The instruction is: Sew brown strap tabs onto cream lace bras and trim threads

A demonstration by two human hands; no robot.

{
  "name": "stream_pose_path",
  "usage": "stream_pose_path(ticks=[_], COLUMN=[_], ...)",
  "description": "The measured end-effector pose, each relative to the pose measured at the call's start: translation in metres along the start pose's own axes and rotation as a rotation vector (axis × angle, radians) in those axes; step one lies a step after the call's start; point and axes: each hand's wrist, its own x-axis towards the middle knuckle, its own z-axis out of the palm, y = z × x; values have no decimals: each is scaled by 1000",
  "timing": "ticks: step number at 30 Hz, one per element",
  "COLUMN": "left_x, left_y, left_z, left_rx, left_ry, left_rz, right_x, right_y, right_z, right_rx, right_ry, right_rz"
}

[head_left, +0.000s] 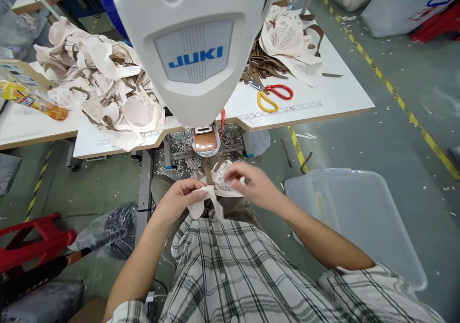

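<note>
A pale bra (223,179) with a lace cup and a brown strap hangs over my lap, just below the sewing machine. My left hand (179,199) is closed, pinching the white band of the bra between thumb and fingers near the brown strap. Over the lace cup is my right hand (253,186), its fingers curled and smeared by motion. Whether it grips the fabric I cannot make out. Above both hands looms the white sewing machine head (196,50) marked JUKI.
Bras lie heaped on the table's left (118,83). On the right sit a lace bra pile (287,35), brown straps (264,64) and red-and-yellow scissors (271,95). A clear plastic bin (359,208) stands at my right, a red stool (36,241) at my left.
</note>
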Motion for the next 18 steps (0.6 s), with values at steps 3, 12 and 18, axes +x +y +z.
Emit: stream_pose_path(ticks=[3,12,18], left_x=[3,1,7], left_y=[-1,-5,-5], left_z=[3,15,17], left_rx=[23,209,219], left_ry=[-17,172,149], left_rz=[19,57,56], right_x=[-6,7,67], right_y=[-7,-18,-21], right_z=[18,14,-47], right_rx=[97,-62,-237], right_ry=[-330,-115,204], right_rz=[111,111,-63])
